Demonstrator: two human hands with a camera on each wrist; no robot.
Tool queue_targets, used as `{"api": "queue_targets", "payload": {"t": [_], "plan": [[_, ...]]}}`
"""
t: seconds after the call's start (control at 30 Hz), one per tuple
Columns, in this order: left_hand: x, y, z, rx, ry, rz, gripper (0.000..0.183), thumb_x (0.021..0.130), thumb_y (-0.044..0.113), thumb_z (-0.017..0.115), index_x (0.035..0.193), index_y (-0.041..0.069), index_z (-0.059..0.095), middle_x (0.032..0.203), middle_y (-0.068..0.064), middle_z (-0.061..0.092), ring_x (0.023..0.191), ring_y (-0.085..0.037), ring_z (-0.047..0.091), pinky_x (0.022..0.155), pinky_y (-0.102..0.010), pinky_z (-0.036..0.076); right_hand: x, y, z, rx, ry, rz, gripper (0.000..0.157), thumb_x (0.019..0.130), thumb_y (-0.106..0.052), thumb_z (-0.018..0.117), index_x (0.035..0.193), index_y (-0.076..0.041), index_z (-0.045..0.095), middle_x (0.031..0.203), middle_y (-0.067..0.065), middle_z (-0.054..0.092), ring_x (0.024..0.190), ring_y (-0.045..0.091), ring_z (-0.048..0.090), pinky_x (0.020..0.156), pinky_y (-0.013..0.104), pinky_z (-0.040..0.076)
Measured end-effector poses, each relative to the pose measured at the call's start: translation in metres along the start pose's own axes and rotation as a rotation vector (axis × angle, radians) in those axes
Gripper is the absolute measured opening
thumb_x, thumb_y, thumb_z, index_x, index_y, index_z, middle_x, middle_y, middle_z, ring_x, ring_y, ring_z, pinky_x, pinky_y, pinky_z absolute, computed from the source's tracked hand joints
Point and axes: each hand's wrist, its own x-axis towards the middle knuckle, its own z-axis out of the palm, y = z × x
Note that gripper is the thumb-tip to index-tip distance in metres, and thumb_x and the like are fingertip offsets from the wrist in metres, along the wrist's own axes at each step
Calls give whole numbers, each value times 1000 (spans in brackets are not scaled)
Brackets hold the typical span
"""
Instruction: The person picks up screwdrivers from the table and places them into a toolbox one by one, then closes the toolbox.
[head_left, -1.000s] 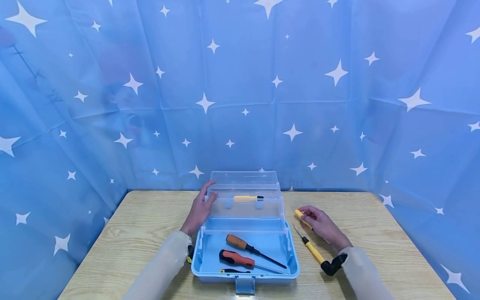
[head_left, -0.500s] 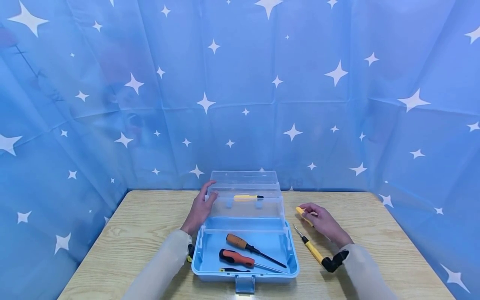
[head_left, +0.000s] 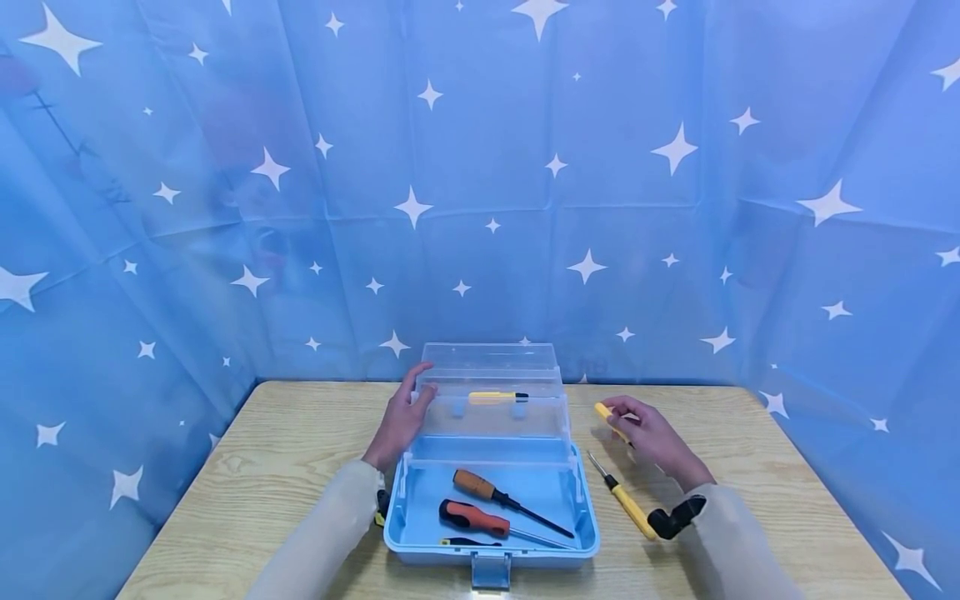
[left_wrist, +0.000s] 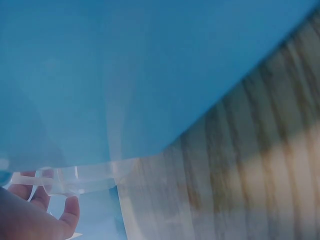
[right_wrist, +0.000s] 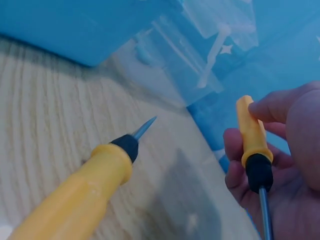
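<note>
My right hand (head_left: 654, 435) pinches a yellow-handled screwdriver (right_wrist: 251, 127) by its handle, above the table to the right of the toolbox. Its black collar and metal shaft show in the right wrist view. A second yellow screwdriver (head_left: 630, 510) lies on the table below that hand. At the toolbox's back left, my left hand (head_left: 399, 421) grips the edge of the raised clear tray (head_left: 489, 421), fingers partly seen through the plastic. The blue toolbox (head_left: 491, 557) stands open. Inside lie a brown-handled screwdriver (head_left: 474, 482) and a red-and-black one (head_left: 474, 517).
Another yellow screwdriver (head_left: 491, 397) rests in the clear upper trays. A small black-and-yellow tool (head_left: 468, 542) lies at the box's front wall. The clear lid (head_left: 487, 355) stands up behind. A starry blue curtain (head_left: 480, 167) hangs past the wooden table's (head_left: 300, 433) back edge.
My right hand has risen a little away from the table with the yellow screwdriver in its fingers. The left hand and the toolbox have stayed in place.
</note>
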Motion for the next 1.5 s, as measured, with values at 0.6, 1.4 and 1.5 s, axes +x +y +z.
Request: {"api": "queue_targets", "payload": {"t": [0.6, 1.4, 1.5], "plan": [[-3, 6, -1, -19, -6, 4, 47, 99, 62, 44, 144, 51, 36, 156, -4, 36, 135, -38, 44, 104, -68, 38, 1, -27, -8, -13, -3, -52, 35, 105, -24, 51, 135, -8, 53, 111, 22, 56, 92, 40, 60, 70, 40, 54], [-1, 2, -1, -14, -3, 4, 48, 97, 64, 45, 142, 51, 37, 153, -3, 41, 133, -35, 47, 106, -65, 39, -3, -64, -12, -112, 22, -176, 30, 103, -18, 55, 131, -7, 57, 95, 8, 61, 77, 18, 60, 62, 28, 51], [-1, 2, -1, -16, -4, 6, 48, 97, 64, 45, 142, 51, 38, 151, -4, 43, 131, -35, 49, 104, -65, 40, -3, -67, -12, -107, 19, -189, 30, 103, -16, 55, 130, -6, 57, 93, 8, 62, 76, 17, 59, 61, 28, 50]]}}
